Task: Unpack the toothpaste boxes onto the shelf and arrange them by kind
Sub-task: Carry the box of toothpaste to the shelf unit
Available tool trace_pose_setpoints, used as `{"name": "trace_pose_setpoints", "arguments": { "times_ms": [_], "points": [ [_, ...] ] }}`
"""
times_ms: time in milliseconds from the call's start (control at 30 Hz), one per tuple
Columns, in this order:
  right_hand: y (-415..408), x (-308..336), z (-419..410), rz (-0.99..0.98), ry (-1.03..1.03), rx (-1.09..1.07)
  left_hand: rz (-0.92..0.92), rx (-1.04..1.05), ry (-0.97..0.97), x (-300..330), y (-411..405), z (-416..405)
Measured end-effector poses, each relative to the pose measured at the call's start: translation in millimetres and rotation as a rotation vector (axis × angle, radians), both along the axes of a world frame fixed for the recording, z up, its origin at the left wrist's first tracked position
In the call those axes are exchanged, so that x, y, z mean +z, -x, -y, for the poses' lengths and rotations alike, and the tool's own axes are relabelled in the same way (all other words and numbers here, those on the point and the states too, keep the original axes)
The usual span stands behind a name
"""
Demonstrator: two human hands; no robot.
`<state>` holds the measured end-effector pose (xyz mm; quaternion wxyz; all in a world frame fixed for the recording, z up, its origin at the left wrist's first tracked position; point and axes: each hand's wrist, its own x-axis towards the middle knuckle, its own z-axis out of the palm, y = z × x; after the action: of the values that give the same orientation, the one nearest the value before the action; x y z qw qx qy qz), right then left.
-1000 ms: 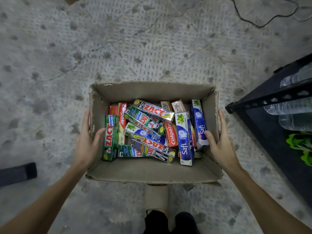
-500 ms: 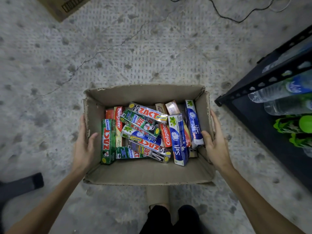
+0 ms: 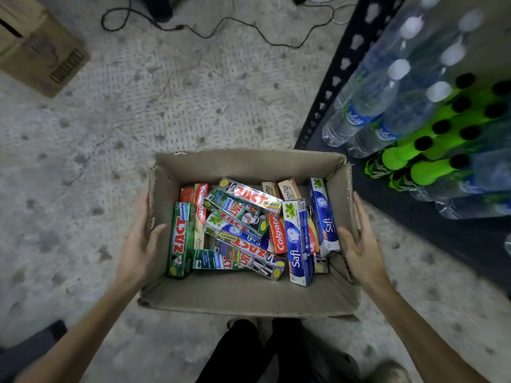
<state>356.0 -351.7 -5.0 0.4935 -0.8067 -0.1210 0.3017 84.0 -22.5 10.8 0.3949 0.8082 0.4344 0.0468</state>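
Note:
An open cardboard box [image 3: 249, 297] hangs above the concrete floor, carried between my hands. Inside lies a jumble of toothpaste boxes: a green ZACT [image 3: 181, 239] along the left wall, a silver ZACT Smokers [image 3: 250, 193] on top, a red Colgate [image 3: 278, 233] and two blue Safi boxes [image 3: 297, 244] on the right. My left hand [image 3: 138, 244] grips the left wall, thumb inside and fingers outside. On the right wall, my right hand [image 3: 362, 244] holds the same way. The black metal shelf [image 3: 345, 59] stands just right of the box.
The shelf carries clear water bottles [image 3: 367, 98] and bright green bottles [image 3: 431, 150]. Another cardboard carton [image 3: 41, 51] sits on the floor at the upper left. A black cable [image 3: 249, 26] snakes across the floor at the top. My legs show below the box.
The box, still held by both hands, has come closer to the shelf, which now fills the upper right. The carton at upper left and the cable have come into view.

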Motion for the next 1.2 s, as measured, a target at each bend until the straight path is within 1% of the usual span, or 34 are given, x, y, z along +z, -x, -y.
{"name": "trace_pose_setpoints", "arguments": {
  "times_ms": [100,200,300,367,500,600,700,800,900,967,1100,1200],
  "points": [
    [-10.7,18.1,41.0,-0.005,0.022,-0.032,0.019,-0.048,0.035,12.8,-26.6,24.7],
    [-18.8,30.3,83.5,0.000,0.009,-0.084,0.033,-0.131,0.025,19.5,-53.9,48.4],
    [-23.4,36.9,125.7,-0.008,0.000,-0.155,0.074,-0.173,0.049,24.2,-83.4,75.2],
    [-26.2,35.0,156.3,-0.006,0.015,-0.205,0.107,-0.238,0.065,27.1,-102.7,92.7],
    [-27.7,29.9,216.7,0.063,0.089,-0.264,0.112,-0.331,-0.017,34.6,-137.6,133.7],
    [-24.2,32.1,256.6,0.058,0.041,-0.330,0.147,-0.376,0.066,35.6,-157.8,166.0],
    [-21.3,35.3,295.2,0.053,0.021,-0.378,0.141,-0.431,0.120,26.9,-171.1,188.8],
    [-14.3,31.1,332.7,0.060,0.064,-0.417,0.108,-0.486,0.092,16.2,-185.1,215.3],
    [-6.1,19.3,363.9,0.083,0.111,-0.462,0.108,-0.501,0.148,1.9,-195.7,242.6],
    [-2.0,7.0,381.3,0.092,0.131,-0.476,0.118,-0.551,0.118,-9.2,-203.0,256.3],
    [0.1,-17.1,400.6,0.079,0.147,-0.487,0.110,-0.599,0.102,-39.4,-220.8,271.3],
    [-3.0,-30.3,402.5,0.109,0.204,-0.485,0.120,-0.633,0.109,-61.9,-230.4,274.6]
  ]
}}
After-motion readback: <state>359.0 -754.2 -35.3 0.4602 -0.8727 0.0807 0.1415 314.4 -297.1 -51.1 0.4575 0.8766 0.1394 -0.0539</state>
